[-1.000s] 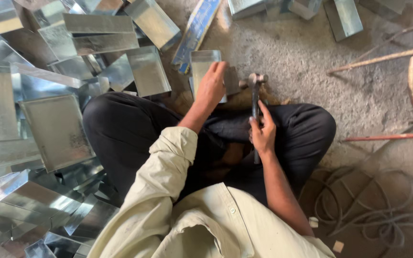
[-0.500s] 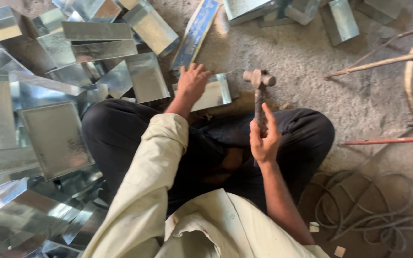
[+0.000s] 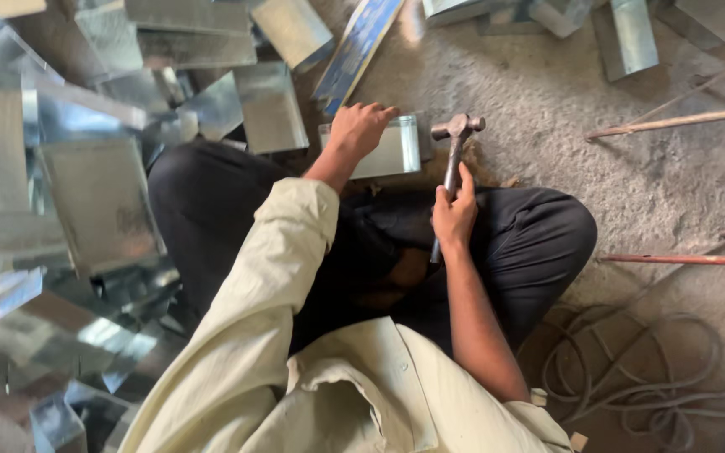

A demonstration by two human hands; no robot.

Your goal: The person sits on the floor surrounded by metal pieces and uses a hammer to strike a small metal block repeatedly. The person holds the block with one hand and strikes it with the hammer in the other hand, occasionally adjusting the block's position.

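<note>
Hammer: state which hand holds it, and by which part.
The right hand grips the hammer around the middle of its handle; its head is up, clear of the metal piece.

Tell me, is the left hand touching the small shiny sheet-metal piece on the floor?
Touching. The head view shows the left hand pressed flat on the small shiny sheet-metal piece, its fingers overlapping the top edge with no gap.

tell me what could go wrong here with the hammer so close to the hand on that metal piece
1. The left hand presses on the small sheet-metal piece right beside the hammer head; a stray blow could hit the fingers.
2. The piece's thin edges lie under bare fingers and could cut if it jumps.
3. The right hand grips the handle low, so the head may wobble.
</note>
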